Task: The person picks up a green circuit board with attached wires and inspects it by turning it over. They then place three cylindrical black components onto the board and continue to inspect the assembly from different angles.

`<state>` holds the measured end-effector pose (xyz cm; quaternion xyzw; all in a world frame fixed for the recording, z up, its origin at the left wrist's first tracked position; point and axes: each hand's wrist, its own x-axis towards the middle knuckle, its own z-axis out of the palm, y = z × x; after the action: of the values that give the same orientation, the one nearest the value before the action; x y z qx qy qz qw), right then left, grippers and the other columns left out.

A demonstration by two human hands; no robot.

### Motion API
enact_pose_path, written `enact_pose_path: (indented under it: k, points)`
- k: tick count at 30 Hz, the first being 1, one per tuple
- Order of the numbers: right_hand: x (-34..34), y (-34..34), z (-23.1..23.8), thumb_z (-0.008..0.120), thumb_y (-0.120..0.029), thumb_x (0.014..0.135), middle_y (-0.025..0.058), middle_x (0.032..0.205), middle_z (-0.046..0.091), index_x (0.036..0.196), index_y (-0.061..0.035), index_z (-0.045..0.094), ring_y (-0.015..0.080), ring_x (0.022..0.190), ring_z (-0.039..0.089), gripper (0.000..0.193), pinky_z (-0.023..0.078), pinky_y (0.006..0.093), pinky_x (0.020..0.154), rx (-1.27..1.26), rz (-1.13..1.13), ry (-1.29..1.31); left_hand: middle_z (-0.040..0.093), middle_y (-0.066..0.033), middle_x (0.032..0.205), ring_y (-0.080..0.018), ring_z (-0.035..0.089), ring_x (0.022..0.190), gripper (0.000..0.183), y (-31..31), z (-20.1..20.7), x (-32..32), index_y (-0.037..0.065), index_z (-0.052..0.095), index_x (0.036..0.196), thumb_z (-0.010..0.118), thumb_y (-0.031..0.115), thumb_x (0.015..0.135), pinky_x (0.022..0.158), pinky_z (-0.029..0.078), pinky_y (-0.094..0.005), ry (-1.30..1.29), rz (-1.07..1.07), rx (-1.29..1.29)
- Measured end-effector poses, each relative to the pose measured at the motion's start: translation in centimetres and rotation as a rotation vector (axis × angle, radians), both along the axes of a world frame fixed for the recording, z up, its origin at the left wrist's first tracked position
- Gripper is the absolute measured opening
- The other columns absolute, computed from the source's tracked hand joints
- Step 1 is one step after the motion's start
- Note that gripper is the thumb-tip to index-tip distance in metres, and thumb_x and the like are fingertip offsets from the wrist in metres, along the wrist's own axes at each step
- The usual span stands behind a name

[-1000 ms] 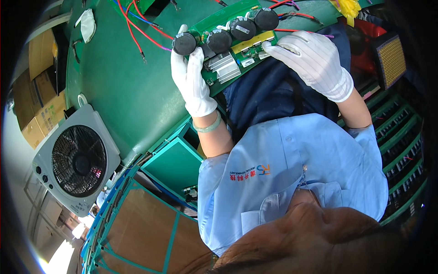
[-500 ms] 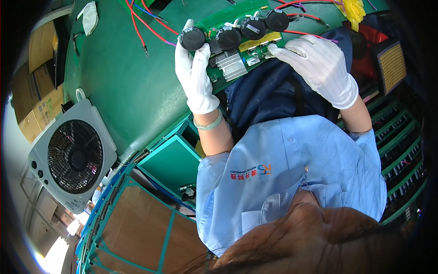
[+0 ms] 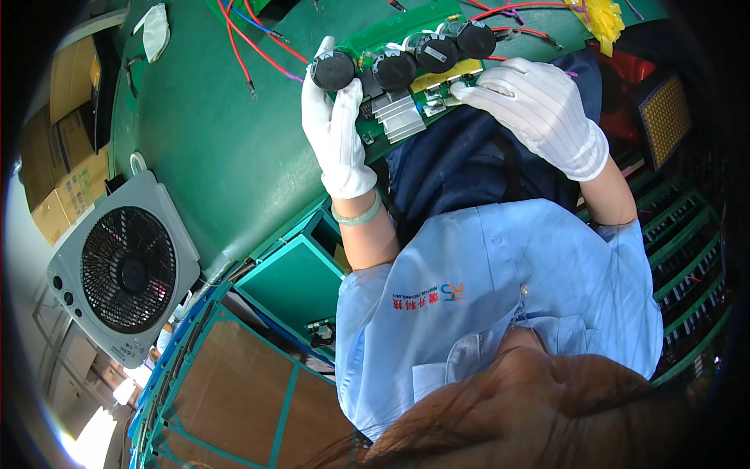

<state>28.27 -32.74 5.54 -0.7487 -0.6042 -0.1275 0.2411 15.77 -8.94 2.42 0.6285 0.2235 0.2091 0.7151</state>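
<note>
A green circuit board [image 3: 381,34] is held at the top middle, over the edge of the table and my lap. It carries several round black capacitors [image 3: 436,53], a silver finned heat sink [image 3: 400,117] and a yellow strip [image 3: 445,76]. My left hand [image 3: 337,137], in a white glove, grips the board's left end, its fingers around the leftmost capacitor. The white-gloved right hand [image 3: 539,117] has its fingertips pressed together at small parts by the board's near edge, right of the heat sink. Whatever sits between those fingertips is hidden.
Red wires [image 3: 262,53] with metal ends lie on the green table [image 3: 234,148], and a bundle of yellow ties [image 3: 604,23] is at the top right. A grey box fan [image 3: 129,270] stands at the left. Cardboard boxes [image 3: 66,172] are behind it; a green rack [image 3: 687,273] is at right.
My right fingertips have shifted slightly left along the board's near edge. The board and my left hand have moved a little to the right and nearer me.
</note>
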Motion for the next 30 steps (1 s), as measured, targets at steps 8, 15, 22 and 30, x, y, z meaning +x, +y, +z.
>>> enact_pose_path:
  k: [8,15,22,30]
  points:
    - [0.9,-2.5,-0.1,0.078,-0.006,0.077,0.0106,0.092,0.071,0.102,-0.0037,0.072,0.0289,0.084,0.068,0.026,0.056,0.0338,0.072,0.154,-0.187,0.377,0.051,-0.0152,0.146,-0.021,0.051,0.127,0.055,-0.4,0.4,0.0,-0.005,0.049,0.141,0.062,0.003,0.089,0.11,0.039,-0.0353,0.012,0.029,-0.055]
    - [0.0,-5.1,-1.9,0.078,-0.008,0.083,0.0121,0.098,0.074,0.097,-0.0008,0.068,0.0277,0.081,0.074,0.018,0.058,0.0303,0.07,0.194,-0.322,0.544,0.055,-0.0155,0.14,-0.0219,0.056,0.12,0.054,-1.0,0.9,0.5,-0.005,0.05,0.141,0.059,0.01,0.09,0.106,0.043,-0.0365,0.069,0.074,0.071]
    - [0.7,-4.5,-2.2,0.077,-0.009,0.075,0.007,0.098,0.071,0.107,-0.0108,0.072,0.0246,0.089,0.07,0.033,0.055,0.0331,0.071,0.059,-0.252,0.217,0.059,-0.0139,0.13,-0.0207,0.06,0.111,0.055,-1.4,1.0,0.7,-0.005,0.05,0.141,0.06,0.021,0.094,0.1,0.048,-0.0348,0.049,0.089,0.182]
    - [1.7,-4.6,-3.3,0.076,-0.009,0.075,0.0052,0.101,0.069,0.108,-0.0141,0.072,0.0244,0.089,0.068,0.034,0.054,0.035,0.069,0.046,-0.153,0.267,0.062,-0.0127,0.124,-0.0193,0.062,0.106,0.052,-1.5,1.1,0.7,-0.003,0.053,0.14,0.063,0.019,0.094,0.095,0.051,-0.0338,0.078,0.114,0.174]
